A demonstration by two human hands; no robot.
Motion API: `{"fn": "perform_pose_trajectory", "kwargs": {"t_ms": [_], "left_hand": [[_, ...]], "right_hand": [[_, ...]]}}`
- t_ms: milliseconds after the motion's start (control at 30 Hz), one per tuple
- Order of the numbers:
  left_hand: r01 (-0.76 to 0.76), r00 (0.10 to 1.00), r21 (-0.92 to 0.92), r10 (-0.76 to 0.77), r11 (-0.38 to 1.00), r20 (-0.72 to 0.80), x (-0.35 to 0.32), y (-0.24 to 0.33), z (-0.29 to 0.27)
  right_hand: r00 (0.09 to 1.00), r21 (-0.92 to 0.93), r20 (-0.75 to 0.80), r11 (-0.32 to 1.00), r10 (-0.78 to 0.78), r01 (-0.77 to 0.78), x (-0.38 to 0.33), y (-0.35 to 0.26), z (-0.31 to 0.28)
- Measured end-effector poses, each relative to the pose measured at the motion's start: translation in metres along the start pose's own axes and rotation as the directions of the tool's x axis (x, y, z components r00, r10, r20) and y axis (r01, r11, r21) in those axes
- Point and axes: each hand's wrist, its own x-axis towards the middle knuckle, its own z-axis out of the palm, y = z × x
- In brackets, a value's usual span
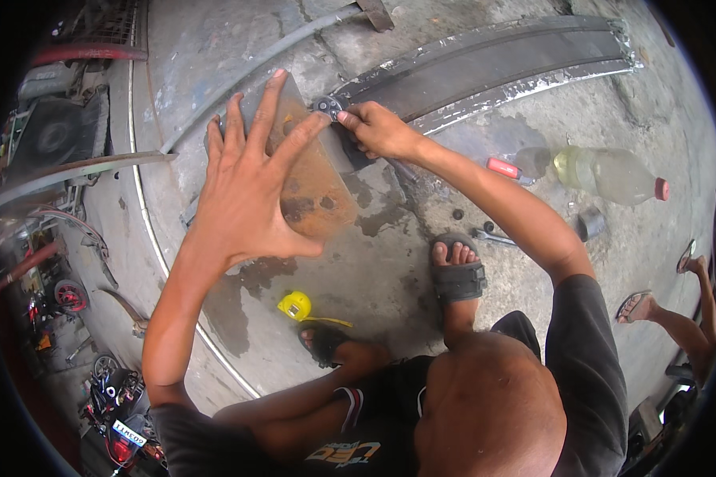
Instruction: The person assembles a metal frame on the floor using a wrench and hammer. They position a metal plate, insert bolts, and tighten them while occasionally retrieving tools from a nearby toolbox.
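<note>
My left hand lies palm down with its fingers spread over a rusty brown metal plate on the concrete. Its index fingertip reaches the round head of a ratchet wrench at the plate's upper right edge. The fingers of my right hand are closed on the ratchet just beside that head; most of its handle is hidden. Beyond the ratchet stretches a long, dark metal panel with scuffed pale edges. What sits under the ratchet head cannot be made out.
A yellow tape measure rests near my feet. To the right are a red-handled tool, a plastic bottle of liquid, a wrench and a metal cylinder. Another person's foot shows at far right, a motorcycle lower left.
</note>
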Motion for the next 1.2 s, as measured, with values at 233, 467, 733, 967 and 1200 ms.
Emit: {"fn": "perform_pose_trajectory", "kwargs": {"t_ms": [233,467,733,967,1200], "left_hand": [[-0.05,0.997,-0.001,0.05,0.999,-0.062,0.007,-0.019,-0.002],[-0.065,0.996,-0.011,0.064,0.998,-0.055,0.012,-0.025,-0.008],[-0.069,0.997,-0.001,0.069,0.998,-0.033,0.015,-0.026,-0.014],[-0.103,0.994,-0.07,0.1,0.992,-0.049,0.02,-0.038,-0.019],[-0.196,0.978,-0.07,0.189,0.978,-0.085,0.036,-0.044,-0.021]], "right_hand": [[0.992,0.03,0.031,0.992,-0.123,0.122,-0.026,0.015,0.001],[0.928,-0.59,-0.029,0.755,-0.372,0.285,-0.052,0.011,-0.025],[0.773,-0.911,0.259,0.119,-0.579,0.395,0.039,-0.013,-0.112],[0.944,-0.868,0.318,0.372,-0.091,0.328,-0.007,-0.053,-0.062],[0.867,-0.955,0.254,0.031,-0.428,0.295,0.055,-0.037,-0.115]]}}
